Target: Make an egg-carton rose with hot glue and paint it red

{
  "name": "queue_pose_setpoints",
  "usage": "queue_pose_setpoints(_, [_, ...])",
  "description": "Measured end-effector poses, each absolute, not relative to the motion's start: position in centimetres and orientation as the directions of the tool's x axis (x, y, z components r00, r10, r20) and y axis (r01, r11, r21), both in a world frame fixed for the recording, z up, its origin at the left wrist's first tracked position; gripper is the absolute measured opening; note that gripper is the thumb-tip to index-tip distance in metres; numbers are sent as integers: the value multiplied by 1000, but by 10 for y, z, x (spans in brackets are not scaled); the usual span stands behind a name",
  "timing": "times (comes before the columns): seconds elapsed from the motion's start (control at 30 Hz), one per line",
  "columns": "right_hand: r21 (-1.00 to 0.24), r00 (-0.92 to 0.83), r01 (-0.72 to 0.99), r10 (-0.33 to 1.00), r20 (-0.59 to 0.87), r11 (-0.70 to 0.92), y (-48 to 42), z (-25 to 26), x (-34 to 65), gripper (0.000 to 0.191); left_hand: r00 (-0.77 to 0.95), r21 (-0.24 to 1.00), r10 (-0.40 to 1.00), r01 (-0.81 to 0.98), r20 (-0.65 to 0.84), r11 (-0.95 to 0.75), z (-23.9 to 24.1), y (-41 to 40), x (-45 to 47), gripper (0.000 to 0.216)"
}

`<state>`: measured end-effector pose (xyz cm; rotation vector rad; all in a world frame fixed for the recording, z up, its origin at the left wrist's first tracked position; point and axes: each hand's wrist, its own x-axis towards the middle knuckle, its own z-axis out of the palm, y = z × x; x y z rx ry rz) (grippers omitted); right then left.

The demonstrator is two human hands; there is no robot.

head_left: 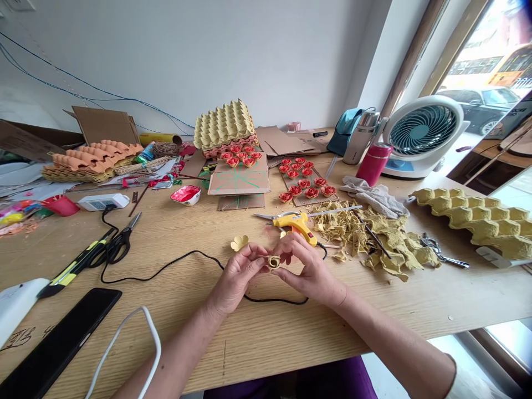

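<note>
Between my two hands is a small rolled flower (273,261) of yellow egg-carton pulp, its spiral centre facing up. My left hand (243,271) pinches it from the left with thumb and fingers. On the other side, the fingers and thumb of my right hand (305,269) close around it. A loose cup-shaped yellow flower piece (240,243) lies on the table just beyond my left fingers. Behind my right hand rests a yellow hot glue gun (297,223) with a glue stick in its back. Its black cord runs under my wrists.
Torn yellow pulp scraps (344,227) and an egg tray (474,219) lie at right. Red painted flowers (311,192) stand on cardboard behind. Black scissors (118,244), a phone (62,343) and a white cable (152,327) are at left. A fan (424,133) and a red bottle (374,163) stand back right.
</note>
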<state>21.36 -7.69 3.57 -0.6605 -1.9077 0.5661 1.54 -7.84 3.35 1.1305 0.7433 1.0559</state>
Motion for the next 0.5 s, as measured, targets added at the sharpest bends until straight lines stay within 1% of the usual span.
queue_pose_setpoints(0.1, [-686, -328, 180, 700, 634, 705, -76, 33, 214, 8, 260, 978, 943, -92, 207, -190, 31, -79, 15, 18])
queue_pose_setpoints(0.17, [-731, -308, 157, 737, 602, 664, -74, 29, 215, 9, 174, 936, 929, 79, 325, -343, 28, -78, 13, 13])
queue_pose_setpoints(0.23, [-773, -283, 131, 771, 571, 620, -72, 25, 215, 12, 62, 859, 894, 253, 444, -444, 26, -75, 8, 16])
queue_pose_setpoints(0.27, [-792, -269, 124, 788, 553, 598, -71, 23, 215, 13, -3, 821, 867, 323, 498, -471, 25, -74, 5, 20])
queue_pose_setpoints(0.33, [-826, -245, 140, 827, 506, 546, -69, 20, 214, 15, -133, 784, 815, 396, 564, -477, 26, -70, -4, 23])
queue_pose_setpoints(0.4, [-847, -240, 174, 856, 457, 502, -67, 18, 214, 15, -222, 767, 770, 438, 598, -469, 29, -69, -12, 14])
queue_pose_setpoints(0.43, [-853, -250, 188, 864, 438, 487, -66, 18, 213, 15, -212, 745, 758, 469, 617, -475, 30, -69, -14, 7])
queue_pose_setpoints(0.47, [-857, -266, 197, 867, 421, 476, -66, 18, 213, 15, -166, 705, 748, 511, 643, -492, 32, -70, -15, 5])
queue_pose_setpoints(0.5, [-860, -283, 199, 868, 408, 469, -66, 17, 213, 14, -81, 644, 734, 552, 674, -530, 34, -72, -13, 3])
